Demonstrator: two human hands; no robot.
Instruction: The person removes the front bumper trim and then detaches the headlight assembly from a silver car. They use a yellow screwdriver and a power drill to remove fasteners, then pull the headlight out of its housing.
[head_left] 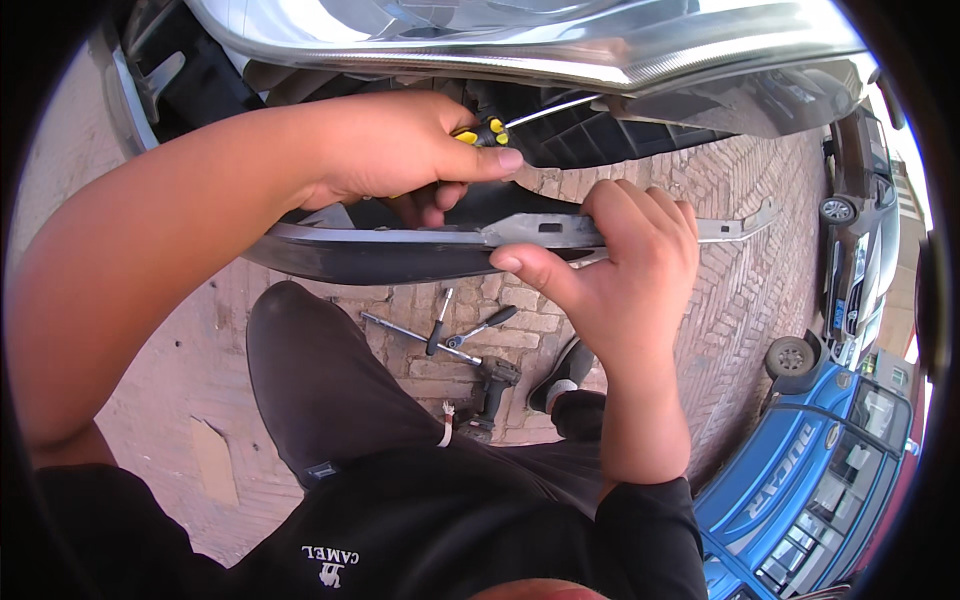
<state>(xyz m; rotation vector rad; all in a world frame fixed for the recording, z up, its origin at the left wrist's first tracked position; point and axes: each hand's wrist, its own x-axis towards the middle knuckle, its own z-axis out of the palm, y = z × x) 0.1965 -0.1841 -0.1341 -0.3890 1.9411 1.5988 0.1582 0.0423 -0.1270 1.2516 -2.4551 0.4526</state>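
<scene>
Screwdriver, black-and-yellow handled, sat clenched in our left hand, its metal shaft angling rightward from the grip, tip seemingly beneath the clear headlight; below, our right hand pinched a grey slotted strip.

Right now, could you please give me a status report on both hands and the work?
Left hand gripping yellow-and-black screwdriver, shaft toward headlight. Right hand clasping grey strip. Power tool on bricks below, clear of both hands.
</scene>
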